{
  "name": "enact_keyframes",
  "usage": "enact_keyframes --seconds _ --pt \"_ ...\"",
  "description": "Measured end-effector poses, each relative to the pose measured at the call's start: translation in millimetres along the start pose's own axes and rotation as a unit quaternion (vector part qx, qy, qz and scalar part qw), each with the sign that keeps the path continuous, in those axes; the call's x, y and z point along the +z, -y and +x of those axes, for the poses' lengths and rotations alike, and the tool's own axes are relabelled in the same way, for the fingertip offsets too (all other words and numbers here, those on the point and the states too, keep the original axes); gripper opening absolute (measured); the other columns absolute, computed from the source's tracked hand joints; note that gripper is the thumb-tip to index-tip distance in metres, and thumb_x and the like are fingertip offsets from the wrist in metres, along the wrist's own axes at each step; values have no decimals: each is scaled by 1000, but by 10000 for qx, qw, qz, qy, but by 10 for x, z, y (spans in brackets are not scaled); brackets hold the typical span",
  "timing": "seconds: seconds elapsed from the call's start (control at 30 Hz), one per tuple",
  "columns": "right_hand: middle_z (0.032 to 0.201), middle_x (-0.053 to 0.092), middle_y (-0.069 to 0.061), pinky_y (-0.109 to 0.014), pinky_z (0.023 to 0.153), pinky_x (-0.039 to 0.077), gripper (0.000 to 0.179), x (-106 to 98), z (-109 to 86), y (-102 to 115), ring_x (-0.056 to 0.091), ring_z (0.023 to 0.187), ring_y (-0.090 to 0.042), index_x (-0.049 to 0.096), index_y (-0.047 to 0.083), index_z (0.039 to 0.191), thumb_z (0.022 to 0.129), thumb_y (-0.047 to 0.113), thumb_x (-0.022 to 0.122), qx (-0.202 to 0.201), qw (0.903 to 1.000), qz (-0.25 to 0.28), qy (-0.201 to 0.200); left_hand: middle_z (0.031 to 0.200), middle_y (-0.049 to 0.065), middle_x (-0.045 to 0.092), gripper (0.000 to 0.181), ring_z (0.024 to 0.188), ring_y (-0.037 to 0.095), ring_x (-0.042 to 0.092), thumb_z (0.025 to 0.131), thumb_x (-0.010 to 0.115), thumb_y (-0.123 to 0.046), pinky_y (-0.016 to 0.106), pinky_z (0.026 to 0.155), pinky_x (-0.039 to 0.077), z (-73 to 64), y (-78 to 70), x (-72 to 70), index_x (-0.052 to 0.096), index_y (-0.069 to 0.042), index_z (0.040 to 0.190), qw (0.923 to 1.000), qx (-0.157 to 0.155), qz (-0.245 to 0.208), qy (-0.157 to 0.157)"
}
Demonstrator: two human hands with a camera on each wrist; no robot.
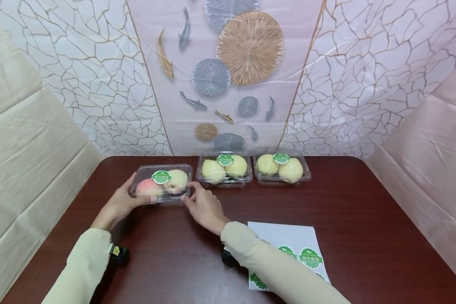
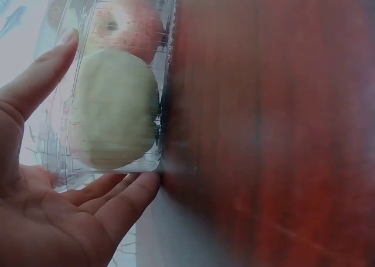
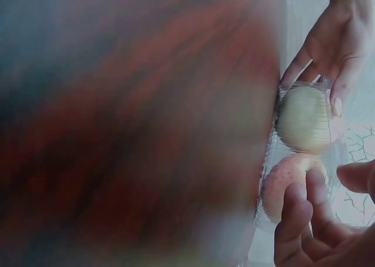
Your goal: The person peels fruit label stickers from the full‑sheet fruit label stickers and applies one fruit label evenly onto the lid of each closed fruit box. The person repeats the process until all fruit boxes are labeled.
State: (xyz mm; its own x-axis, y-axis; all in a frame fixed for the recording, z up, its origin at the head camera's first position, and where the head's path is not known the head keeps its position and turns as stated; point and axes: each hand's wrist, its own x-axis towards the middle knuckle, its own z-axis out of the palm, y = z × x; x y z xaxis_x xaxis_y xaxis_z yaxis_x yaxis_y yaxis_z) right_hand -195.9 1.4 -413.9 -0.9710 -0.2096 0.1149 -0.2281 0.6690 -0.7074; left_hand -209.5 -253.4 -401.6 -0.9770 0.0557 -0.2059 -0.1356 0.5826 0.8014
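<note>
A clear plastic fruit box [image 1: 160, 169] sits at the left back of the table, with a green-and-white round sticker [image 1: 161, 177] on its lid. Inside lie a reddish fruit [image 1: 149, 187] and a paler one [image 1: 176, 179], both apple-like. My left hand [image 1: 121, 200] grips the box's left end, thumb along the front edge and fingers round the far side. At the right front corner, my right hand [image 1: 205, 209] holds the box between thumb and fingers. In the right wrist view, the right fingers [image 3: 296, 211] overlap that end of the box.
Two more lidded boxes, one in the middle [image 1: 226, 182] and one to the right [image 1: 283, 180], stand along the table's back edge, each with two pale yellow fruits and a green sticker. A sticker sheet [image 1: 289, 232] lies partly under my right forearm. Patterned cloth [image 1: 228, 114] hangs behind.
</note>
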Motion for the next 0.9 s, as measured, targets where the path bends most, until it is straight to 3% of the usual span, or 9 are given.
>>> enact_keyframes --seconds 0.17,0.47,0.57,0.73,0.9 --pt "58 58 13 -35 56 46 45 -9 40 9 56 55 -7 53 18 137 98 39 62 -7 9994 -345 81 162 25 13 127 146 41 18 76 83 -49 62 115 20 64 -9 -41 -8 -20 159 9999 -67 27 84" --pt "60 55 4 -36 52 45 48 -44 83 32 56 56 -15 49 15 140 100 41 57 -18 9965 -800 246 163 24 12 127 147 37 18 74 86 -47 56 117 21 168 -41 -57 -3 -19 160 9999 -57 -96 128" --pt "60 57 2 -36 51 44 50 -49 91 46 57 55 -15 45 14 143 101 40 56 49 9963 -753 410 162 24 17 126 141 35 26 74 86 -47 53 115 28 192 -50 -67 -2 -20 160 9997 -126 -139 156" --pt "63 60 2 -39 59 50 61 -66 113 96 64 63 -18 36 11 149 100 42 57 94 9925 -1004 698 157 24 26 123 124 31 40 75 86 -45 39 97 46 237 -64 -85 -1 -22 160 9994 -176 -218 178" --pt "51 61 4 -42 74 53 75 -64 96 146 61 48 -11 21 12 157 100 43 57 273 9864 -1120 1167 161 25 18 125 127 31 43 74 87 -43 46 102 47 283 -45 -84 -2 -27 159 9982 -336 -443 230"
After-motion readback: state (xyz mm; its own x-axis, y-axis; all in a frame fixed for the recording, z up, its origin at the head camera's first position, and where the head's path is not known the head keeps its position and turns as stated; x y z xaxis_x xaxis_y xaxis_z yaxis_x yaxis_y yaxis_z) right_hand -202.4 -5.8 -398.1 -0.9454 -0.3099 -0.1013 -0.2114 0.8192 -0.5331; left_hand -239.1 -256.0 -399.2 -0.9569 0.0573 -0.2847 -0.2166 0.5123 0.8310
